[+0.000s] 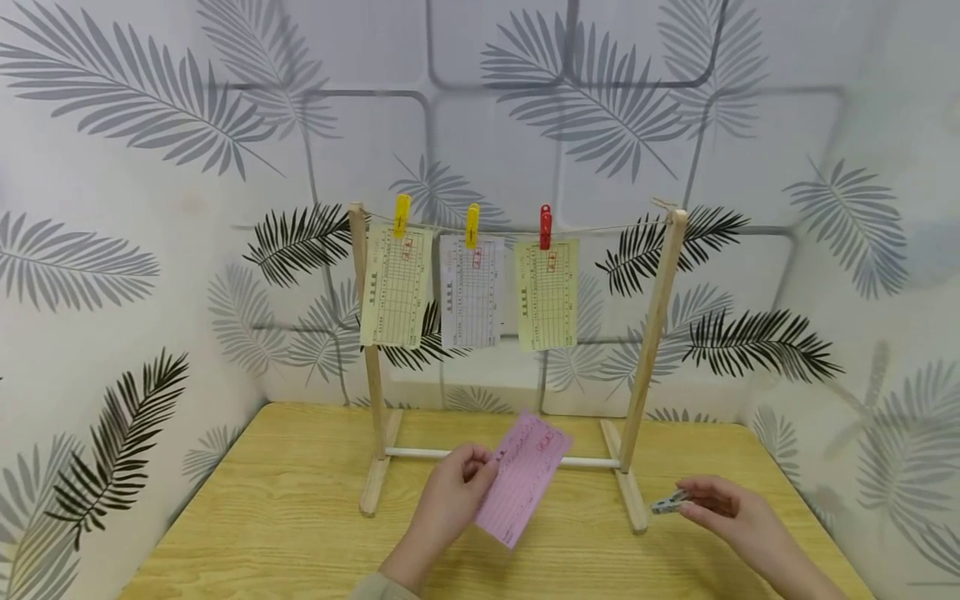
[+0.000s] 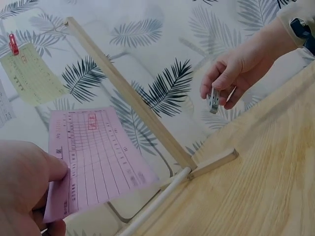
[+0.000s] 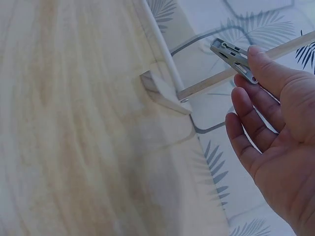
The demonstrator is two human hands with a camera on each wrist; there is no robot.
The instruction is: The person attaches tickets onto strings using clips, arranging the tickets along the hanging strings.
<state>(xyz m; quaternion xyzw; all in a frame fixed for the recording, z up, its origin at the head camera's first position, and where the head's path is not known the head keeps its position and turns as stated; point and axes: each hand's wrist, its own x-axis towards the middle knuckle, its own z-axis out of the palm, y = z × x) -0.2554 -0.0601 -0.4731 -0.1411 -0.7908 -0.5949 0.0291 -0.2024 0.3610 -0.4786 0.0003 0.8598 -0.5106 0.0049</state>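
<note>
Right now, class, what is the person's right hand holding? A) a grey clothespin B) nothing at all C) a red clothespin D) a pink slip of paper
A: the right hand pinches a grey clothespin above the table, while the left hand holds the pink slip.

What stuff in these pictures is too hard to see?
- Writing on the pink slip: too small in the head view, blurry in the left wrist view.
- Left hand: cut off by the left wrist view's edge.
- Grey clothespin: its back end is hidden by the right hand.
- Print on the three hanging slips: too small in the head view.
</note>
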